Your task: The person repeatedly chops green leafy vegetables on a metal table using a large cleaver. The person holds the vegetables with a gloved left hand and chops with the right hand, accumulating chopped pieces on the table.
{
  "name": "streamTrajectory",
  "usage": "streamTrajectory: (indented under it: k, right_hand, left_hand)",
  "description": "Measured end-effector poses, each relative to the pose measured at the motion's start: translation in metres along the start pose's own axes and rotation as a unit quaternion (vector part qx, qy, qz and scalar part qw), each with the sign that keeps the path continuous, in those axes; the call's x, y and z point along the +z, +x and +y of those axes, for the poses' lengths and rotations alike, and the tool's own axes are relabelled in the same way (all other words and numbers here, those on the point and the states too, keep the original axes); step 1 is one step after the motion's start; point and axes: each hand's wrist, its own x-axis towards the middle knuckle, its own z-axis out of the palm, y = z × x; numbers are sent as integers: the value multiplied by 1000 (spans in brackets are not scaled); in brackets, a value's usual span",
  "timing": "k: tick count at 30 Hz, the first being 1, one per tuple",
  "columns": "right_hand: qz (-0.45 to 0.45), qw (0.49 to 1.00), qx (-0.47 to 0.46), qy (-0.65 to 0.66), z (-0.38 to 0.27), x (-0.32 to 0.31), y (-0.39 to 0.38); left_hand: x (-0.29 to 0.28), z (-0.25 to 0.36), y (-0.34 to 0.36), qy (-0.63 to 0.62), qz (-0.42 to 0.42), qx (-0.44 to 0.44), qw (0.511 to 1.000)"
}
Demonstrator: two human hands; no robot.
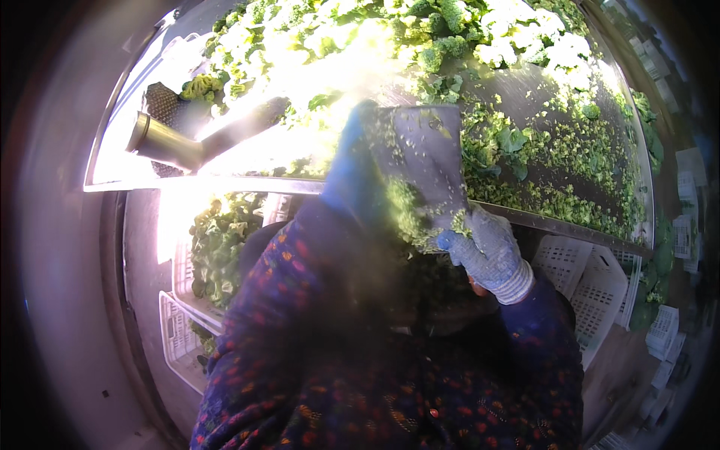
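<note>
A flat grey panel (424, 150), speckled with green crumbs, is tilted in front of me at the near edge of a metal work table (525, 90). Crumbled broccoli (409, 214) gathers along its lower part, beside my glove. My right hand (491, 255), in a pale grey knitted glove with blue on a fingertip, is closed at the panel's lower right corner. What its fingers hold is hidden; an orange-brown bit shows beneath. My left hand (356, 150) appears only as a blurred blue shape at the panel's left side. Its fingers cannot be made out.
Broccoli florets (450, 37) heap across the table's far side, with crumbs (570, 165) at right. Left lie a tubular, dark gold-brown object (165, 142) and dark mesh (165, 105), amid strong glare. White crates (592, 292) stand below, the left ones holding broccoli (225, 247).
</note>
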Motion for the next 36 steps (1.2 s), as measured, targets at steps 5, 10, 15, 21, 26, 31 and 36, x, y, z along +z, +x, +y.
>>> streamTrajectory:
  k: [5,10,15,21,26,31,36]
  right_hand:
    - [55,996,75,-1,-7,-14,-2]
    - [4,994,92,-54,-10,-11,-3]
    - [-30,994,63,-84,-1,-4,-2]
    - [-13,981,170,87,4,14,-3]
    - [-63,944,252,204,-5,15,3]
    - [-58,883,316,341,-16,-15,4]
    - [84,978,177,75,-14,-19,1]
  left_hand:
    - [-17,16,11,-9,-73,33,997]
    - [-15,10,6,12,-131,9,991]
    - [-9,6,3,-131,-282,-59,949]
    - [-11,-4,0,-142,-352,-27,925]
    - [-15,-15,-5,77,-134,115,981]
    - [-30,1,12,117,-85,225,963]
    - [-22,10,14,-45,-180,-35,982]
